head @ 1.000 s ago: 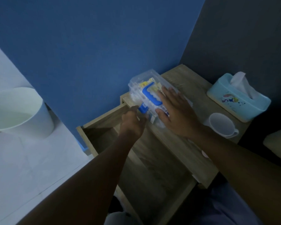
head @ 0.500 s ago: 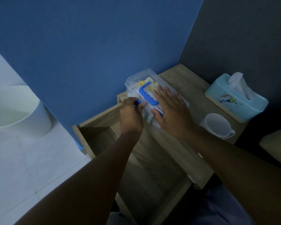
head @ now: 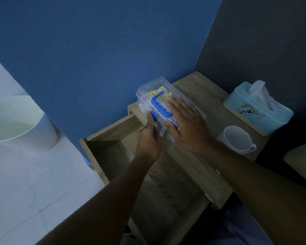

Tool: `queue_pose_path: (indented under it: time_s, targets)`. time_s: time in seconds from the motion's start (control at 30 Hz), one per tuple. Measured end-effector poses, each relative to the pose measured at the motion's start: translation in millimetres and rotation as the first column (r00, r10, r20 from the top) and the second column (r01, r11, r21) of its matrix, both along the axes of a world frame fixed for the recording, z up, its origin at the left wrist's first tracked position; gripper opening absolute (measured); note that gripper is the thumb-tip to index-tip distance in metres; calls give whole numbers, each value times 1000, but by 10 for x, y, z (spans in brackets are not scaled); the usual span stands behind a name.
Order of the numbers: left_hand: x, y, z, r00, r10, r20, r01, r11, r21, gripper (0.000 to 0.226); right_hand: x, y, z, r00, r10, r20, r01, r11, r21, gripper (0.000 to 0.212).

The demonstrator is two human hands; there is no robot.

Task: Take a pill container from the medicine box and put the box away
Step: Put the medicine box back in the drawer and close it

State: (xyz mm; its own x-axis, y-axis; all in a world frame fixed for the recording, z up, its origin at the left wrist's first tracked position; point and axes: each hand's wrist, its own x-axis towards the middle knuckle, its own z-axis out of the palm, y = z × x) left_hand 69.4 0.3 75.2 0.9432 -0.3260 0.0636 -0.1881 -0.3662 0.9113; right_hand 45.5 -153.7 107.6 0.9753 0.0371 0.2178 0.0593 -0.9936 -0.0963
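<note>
A clear plastic medicine box (head: 149,92) with a blue handle (head: 159,105) on its lid stands on the wooden bedside table (head: 207,96), near the blue wall. Yellow packets show through the lid. My right hand (head: 185,124) lies flat on the lid with fingers spread. My left hand (head: 149,138) is at the box's near-left side, its fingers on a blue latch (head: 153,114). No pill container can be made out on its own.
The table's drawer (head: 113,133) stands pulled out below the box, its inside dark. A white mug (head: 237,138) and a light blue tissue box (head: 256,110) sit to the right. A white bin (head: 19,122) stands on the tiled floor at the left.
My left hand has moved up along the box's side onto the blue latch. My right hand has stayed flat on the lid. The box has not shifted.
</note>
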Motion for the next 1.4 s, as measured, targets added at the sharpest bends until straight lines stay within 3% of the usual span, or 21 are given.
queue_pose_path:
  time_s: [0.1, 0.2, 0.27, 0.33, 0.47, 0.57, 0.67, 0.77, 0.9, 1.0, 1.13, 1.3, 1.4]
  targets:
    - [82, 126, -55, 988, -75, -137, 62, 993, -99, 70, -29, 4, 63, 999, 9, -41, -6, 997, 74, 63]
    - [186, 198, 108, 990, 13, -143, -23, 997, -72, 61, -86, 8, 159, 1000, -3, -22, 11, 928, 371, 57]
    - [354, 201, 207, 989, 106, -104, -107, 994, -8, 53, -134, 33, 205, 994, -110, 16, 85, 846, 526, 54]
    - [560, 173, 299, 983, 174, -52, -172, 984, 38, 51, -168, 81, 216, 965, -260, 38, 190, 792, 580, 55]
    - [935, 53, 466, 970, 235, -69, -228, 969, 95, 67, -149, 198, 202, 824, -551, -134, 506, 609, 610, 70]
    - [1125, -27, 482, 976, 196, -97, -178, 970, 164, 75, -67, 204, 217, 690, -669, -276, 672, 452, 586, 77]
    - [1181, -69, 411, 975, 180, -130, -161, 977, 141, 56, -1, 156, 249, 629, -672, -390, 710, 291, 641, 75]
    - [1231, -49, 416, 955, 183, -234, -171, 983, 73, 55, 27, 100, 293, 604, -633, -483, 713, 159, 683, 76]
    - [1213, 99, 483, 935, 228, -271, -203, 972, 114, 51, -60, -47, 426, 660, -381, -647, 666, -102, 739, 73]
    - [1060, 256, 532, 944, 230, -239, -198, 969, 149, 47, -248, -94, 577, 726, -226, -649, 647, -94, 757, 59]
    - [801, 448, 701, 944, 241, -225, -203, 963, 180, 44, -550, 29, 701, 763, -216, -609, 614, -54, 788, 48]
    - [428, 771, 870, 929, 289, -232, -236, 944, 231, 61, -987, 285, 738, 795, -182, -578, 577, -67, 814, 61]
    - [203, 976, 866, 916, 300, -266, -231, 937, 262, 66, -1222, 458, 646, 792, -165, -587, 574, -125, 809, 78]
